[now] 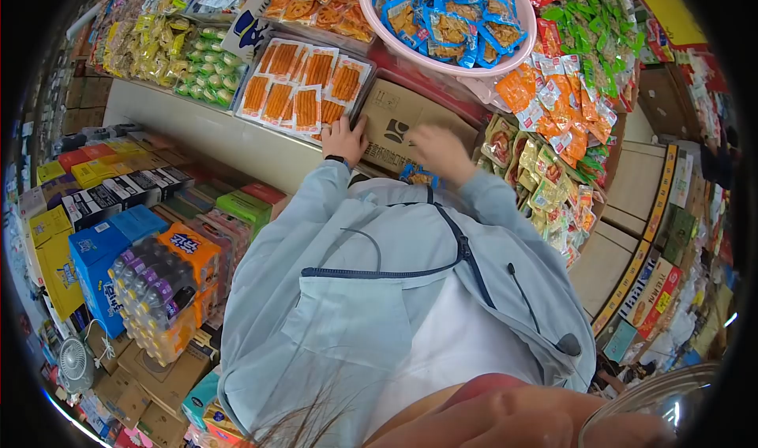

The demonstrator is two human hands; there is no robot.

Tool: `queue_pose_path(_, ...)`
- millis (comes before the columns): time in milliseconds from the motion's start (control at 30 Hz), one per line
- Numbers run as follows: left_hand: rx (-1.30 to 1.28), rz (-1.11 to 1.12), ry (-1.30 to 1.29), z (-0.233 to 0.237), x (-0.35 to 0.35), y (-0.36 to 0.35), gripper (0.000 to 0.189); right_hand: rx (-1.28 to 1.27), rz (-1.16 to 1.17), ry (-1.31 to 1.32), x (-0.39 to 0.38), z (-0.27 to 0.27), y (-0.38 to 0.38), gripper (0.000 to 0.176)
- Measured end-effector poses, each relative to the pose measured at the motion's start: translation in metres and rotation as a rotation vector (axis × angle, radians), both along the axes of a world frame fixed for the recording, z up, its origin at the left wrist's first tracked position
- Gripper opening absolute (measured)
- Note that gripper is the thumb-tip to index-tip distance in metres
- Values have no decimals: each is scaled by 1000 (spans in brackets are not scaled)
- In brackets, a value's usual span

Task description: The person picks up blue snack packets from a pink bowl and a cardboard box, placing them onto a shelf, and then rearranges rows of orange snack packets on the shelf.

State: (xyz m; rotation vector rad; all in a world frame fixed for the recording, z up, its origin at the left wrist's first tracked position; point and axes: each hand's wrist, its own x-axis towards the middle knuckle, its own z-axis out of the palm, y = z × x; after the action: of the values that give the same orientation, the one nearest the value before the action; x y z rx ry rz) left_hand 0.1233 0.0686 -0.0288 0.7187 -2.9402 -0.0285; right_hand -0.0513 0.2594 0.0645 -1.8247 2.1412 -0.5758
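Note:
A brown cardboard box point(387, 120) with dark print lies between the snack displays in front of me. My left hand point(345, 140) rests at its left edge, fingers apart, beside the tray of flat orange snack packs point(304, 85). Over the right part of the box is my right hand point(442, 153), smeared by motion, so its fingers cannot be made out. Just below it, at the box's near edge, sits a small blue snack packet point(418, 175). I cannot tell whether the right hand touches it.
A pink basin point(369, 14) of blue packets stands beyond the box. Orange packets point(564, 101) and golden packets point(545, 179) lie to the right. At left are green-and-white packs point(209, 67), bundled bottles point(158, 290), stacked cartons and a small white fan point(75, 361).

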Motion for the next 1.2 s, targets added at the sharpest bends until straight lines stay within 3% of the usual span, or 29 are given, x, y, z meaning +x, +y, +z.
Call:
queue_pose_path(33,1,6,-21,1,1,1,52,208,22,5,11,-18,7,29)
queue_pose_path(233,21,18,-13,2,2,2,51,629,10,-278,28,-64,20,35)
queue_pose_path(367,-50,-11,40,-4,2,1,51,574,0,-444,21,-64,18,37)
queue_pose_path(433,-46,-4,39,-3,1,-2,51,572,-24,-587,14,-28,9,38)
queue_pose_path(533,24,11,-8,-3,2,2,51,122,-63,-707,-10,-7,0,29)
queue_pose_path(600,4,6,-16,-4,1,0,51,8,-124,-670,-33,64,-14,33)
queue_pose_path(633,3,4,-19,-4,2,0,51,-206,-170,-725,-46,81,-20,34)
queue_pose_path(667,1,2,-20,-4,2,0,51,-352,-189,-560,-69,84,-25,35)
queue_pose_path(733,-2,-2,-17,-3,1,0,51,-529,-436,-1010,-101,111,-36,38)
queue_pose_path(800,-10,-3,-13,-3,2,0,51,-514,-643,-659,-120,131,-48,38)
queue_pose_path(867,16,11,-9,-4,1,2,52,-474,-687,-142,-140,117,-59,39)
queue_pose_path(933,20,17,-6,-2,2,0,52,-399,-555,526,-151,85,-68,42)
queue_pose_path(1033,14,19,-3,1,1,2,52,-582,-625,682,-133,88,-65,42)
queue_pose_path(1133,14,12,-8,-2,3,1,52,-738,-535,528,-102,101,-44,35)
queue_pose_path(1200,3,7,3,-5,2,0,52,-714,-470,338,-73,73,-24,22)
